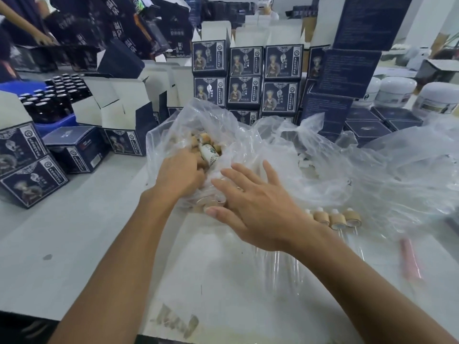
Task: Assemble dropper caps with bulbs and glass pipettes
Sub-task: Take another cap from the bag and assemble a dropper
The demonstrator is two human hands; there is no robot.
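Leftmost, the left hand is plunged into the mouth of the clear plastic bag, fingers curled down among the loose wooden dropper caps; whether it already pinches one I cannot tell. A printed white bottle lies just beyond its fingertips. Beside it, the right hand is spread flat, fingers straight, pressing the bag's film down. Farther right, three finished droppers lie in a row on the table, their glass pipettes pointing toward the person. Caps look light and stiff, best taken by the collar; the pipettes are probably thin, slick and breakable, so hold them near the top end.
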